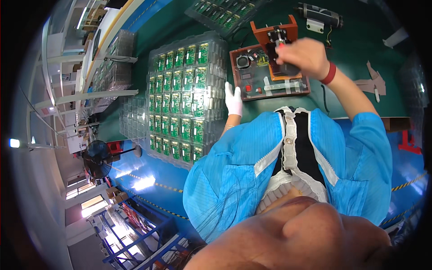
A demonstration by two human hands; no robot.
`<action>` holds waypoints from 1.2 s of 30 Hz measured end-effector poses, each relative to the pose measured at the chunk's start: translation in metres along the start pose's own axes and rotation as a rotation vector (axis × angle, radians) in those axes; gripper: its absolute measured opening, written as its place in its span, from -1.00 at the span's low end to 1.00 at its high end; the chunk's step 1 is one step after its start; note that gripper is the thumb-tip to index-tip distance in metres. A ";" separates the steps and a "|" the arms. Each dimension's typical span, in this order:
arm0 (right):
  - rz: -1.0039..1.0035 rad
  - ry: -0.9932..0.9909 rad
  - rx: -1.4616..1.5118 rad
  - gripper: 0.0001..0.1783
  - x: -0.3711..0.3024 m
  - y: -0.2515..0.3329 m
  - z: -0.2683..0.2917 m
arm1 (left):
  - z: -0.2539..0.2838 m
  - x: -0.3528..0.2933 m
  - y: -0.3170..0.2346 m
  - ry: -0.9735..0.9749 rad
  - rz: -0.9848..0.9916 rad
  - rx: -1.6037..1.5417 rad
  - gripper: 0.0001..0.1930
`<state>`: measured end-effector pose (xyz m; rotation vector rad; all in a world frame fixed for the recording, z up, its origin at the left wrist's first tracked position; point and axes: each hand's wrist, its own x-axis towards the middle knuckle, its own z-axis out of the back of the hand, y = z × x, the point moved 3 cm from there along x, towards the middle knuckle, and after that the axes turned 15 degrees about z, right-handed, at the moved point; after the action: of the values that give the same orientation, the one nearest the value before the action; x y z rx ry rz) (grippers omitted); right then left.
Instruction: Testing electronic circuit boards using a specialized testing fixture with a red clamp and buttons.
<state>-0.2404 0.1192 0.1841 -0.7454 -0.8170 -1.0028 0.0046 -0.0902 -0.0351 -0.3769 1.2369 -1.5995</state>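
My right hand (307, 56), bare with a red band at the wrist, is closed around the lever of a toggle clamp (277, 35). A red spot shows by its fingertips. The clamp stands on an orange-brown test fixture (249, 95) with a clear cover, a red button and a round dark part. What lies under the clamp is hidden by my hand and the clamp's body. My left hand (233, 101), in a white glove, has its fingers stretched and apart. It rests between the fixture's left side and a clear plastic tray (219, 54) holding rows of green circuit boards (176, 103).
Another tray of boards (220, 15) lies at the back. A dark cylindrical device (320, 15) sits at the back right. Right of the fixture are a brown paper-like piece (372, 81) and a dark cable (325, 98). Stacked clear trays (118, 67) and a black fan (97, 158) stand left.
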 end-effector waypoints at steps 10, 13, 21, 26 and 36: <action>-1.228 -0.185 0.728 -0.70 0.001 -0.118 -0.059 | -0.083 -0.028 -0.099 0.162 -0.991 0.457 -0.67; -1.119 -0.247 0.571 -0.60 0.001 -0.112 -0.043 | -0.110 -0.029 -0.096 0.230 -1.151 0.514 -0.70; -1.208 -0.423 0.764 -0.56 -0.004 -0.110 -0.049 | -0.121 -0.008 -0.083 0.387 -1.065 0.825 -0.68; -1.258 -0.347 0.753 -0.54 0.005 -0.107 -0.048 | -0.114 -0.010 -0.086 0.282 -1.274 0.644 -0.73; -1.262 -0.343 0.742 -0.55 0.005 -0.107 -0.046 | -0.117 -0.015 -0.093 0.356 -1.155 0.869 -0.69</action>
<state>-0.3269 0.0406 0.1830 0.3699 -1.9182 -1.5053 -0.1243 -0.0217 -0.0006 -0.2315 0.3638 -3.0955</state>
